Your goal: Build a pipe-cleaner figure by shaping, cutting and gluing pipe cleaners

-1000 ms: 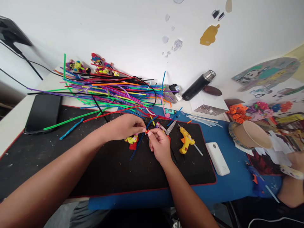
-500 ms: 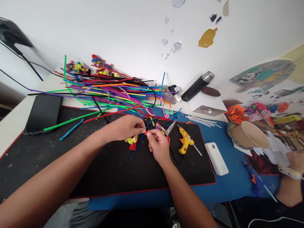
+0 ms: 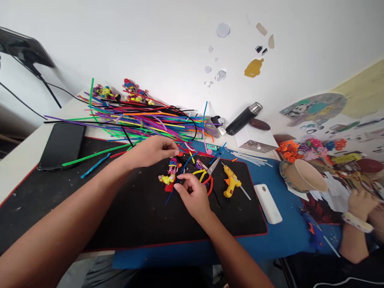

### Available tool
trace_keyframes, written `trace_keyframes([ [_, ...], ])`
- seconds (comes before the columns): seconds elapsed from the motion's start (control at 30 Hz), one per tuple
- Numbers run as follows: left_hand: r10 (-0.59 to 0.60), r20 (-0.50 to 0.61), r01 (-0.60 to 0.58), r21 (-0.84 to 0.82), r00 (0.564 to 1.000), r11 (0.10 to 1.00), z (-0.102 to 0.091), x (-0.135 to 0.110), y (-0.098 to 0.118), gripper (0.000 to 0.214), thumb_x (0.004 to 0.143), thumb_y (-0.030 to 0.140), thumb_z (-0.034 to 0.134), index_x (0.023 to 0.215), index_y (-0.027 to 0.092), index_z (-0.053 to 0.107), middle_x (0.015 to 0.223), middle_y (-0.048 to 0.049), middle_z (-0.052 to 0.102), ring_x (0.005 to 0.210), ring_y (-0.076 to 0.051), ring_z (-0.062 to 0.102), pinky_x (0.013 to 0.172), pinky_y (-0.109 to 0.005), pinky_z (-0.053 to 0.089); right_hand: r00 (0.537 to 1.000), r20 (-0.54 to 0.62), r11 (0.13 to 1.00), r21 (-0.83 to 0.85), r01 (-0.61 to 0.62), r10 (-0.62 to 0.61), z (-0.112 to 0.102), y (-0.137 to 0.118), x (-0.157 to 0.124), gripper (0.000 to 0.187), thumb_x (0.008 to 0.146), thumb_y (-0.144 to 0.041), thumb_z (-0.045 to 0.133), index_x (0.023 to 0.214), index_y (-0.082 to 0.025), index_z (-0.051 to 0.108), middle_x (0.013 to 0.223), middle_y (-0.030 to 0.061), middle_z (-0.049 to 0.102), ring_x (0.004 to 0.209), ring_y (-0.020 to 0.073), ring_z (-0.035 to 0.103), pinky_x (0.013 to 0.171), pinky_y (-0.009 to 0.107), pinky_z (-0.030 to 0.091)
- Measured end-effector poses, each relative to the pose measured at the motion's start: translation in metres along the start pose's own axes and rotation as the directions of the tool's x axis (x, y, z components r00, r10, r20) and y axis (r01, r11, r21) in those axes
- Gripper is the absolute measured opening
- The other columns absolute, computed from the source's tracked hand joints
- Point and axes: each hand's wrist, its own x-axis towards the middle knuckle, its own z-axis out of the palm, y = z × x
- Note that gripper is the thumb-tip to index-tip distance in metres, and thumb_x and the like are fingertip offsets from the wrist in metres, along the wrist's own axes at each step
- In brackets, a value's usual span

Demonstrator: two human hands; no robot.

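Left hand: grip pinched on a small red piece; use light pressure. Colourful figurine: on the black mat, between the hands; steady its base. Right hand: grip parted, empty, beside it.

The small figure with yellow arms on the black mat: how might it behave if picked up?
The figure is probably light, being small and apparently made of fuzzy stems like the colourful stems piled behind. Its bumpy, irregular outline should make rolling unlikely.
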Motion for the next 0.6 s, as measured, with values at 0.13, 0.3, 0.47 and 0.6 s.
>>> trace_keyframes([
  [0.13, 0.022, 0.006, -0.022, -0.012, 1.0, 1.0, 0.001, -0.002, 0.005, 0.041, 0.09, 0.058, 0.06, 0.09, 0.021, 0.076, 0.082, -0.0009, 0.077, 0.076, -0.02, 0.067, 0.068, -0.027, 0.047, 0.999, -0.021, 0.998, -0.061, 0.028, -0.029, 0.004, -0.005, 0.001, 0.032, 0.094, -0.043, 0.073, 0.12, -0.023, 0.074, 0.061, -0.0078, 0.05, 0.054, 0.0136, 0.048, 0.057, 0.027, 0.038],
  [0.3, 0.037, -0.005, -0.037, -0.028, 0.999, 0.999, 0.0, -0.003, 0.005, 0.042, 0.089, 0.06, 0.061, 0.092, 0.02, 0.076, 0.083, -0.0015, 0.077, 0.076, -0.02, 0.067, 0.069, -0.028, 0.048, 0.998, 0.014, 0.987, -0.149, 0.06, -0.058, 0.011, -0.009, 0.004, 0.03, 0.096, -0.04, 0.072, 0.121, -0.025, 0.077, 0.061, -0.0075, 0.051, 0.054, 0.013, 0.049, 0.06, 0.026, 0.039],
  [0.47, 0.045, -0.001, -0.045, -0.024, 0.999, 0.999, 0.0, -0.004, 0.004, 0.044, 0.09, 0.061, 0.061, 0.094, 0.02, 0.077, 0.084, -0.0024, 0.077, 0.077, -0.021, 0.068, 0.069, -0.028, 0.048, 0.997, -0.024, 0.974, -0.218, 0.062, -0.068, 0.015, -0.005, 0.005, 0.025, 0.098, -0.039, 0.069, 0.114, -0.025, 0.08, 0.059, -0.0066, 0.05, 0.054, 0.0133, 0.048, 0.059, 0.027, 0.039],
  [0.6, 0.045, -0.005, -0.045, -0.016, 0.999, 0.999, 0.0, -0.004, 0.005, 0.043, 0.09, 0.06, 0.061, 0.093, 0.02, 0.077, 0.085, -0.0026, 0.077, 0.077, -0.021, 0.068, 0.069, -0.028, 0.048, 0.996, -0.063, 0.972, -0.227, 0.051, -0.067, 0.009, -0.001, 0.007, 0.024, 0.099, -0.041, 0.066, 0.108, -0.025, 0.081, 0.059, -0.0052, 0.051, 0.053, 0.0143, 0.048, 0.056, 0.027, 0.038],
])
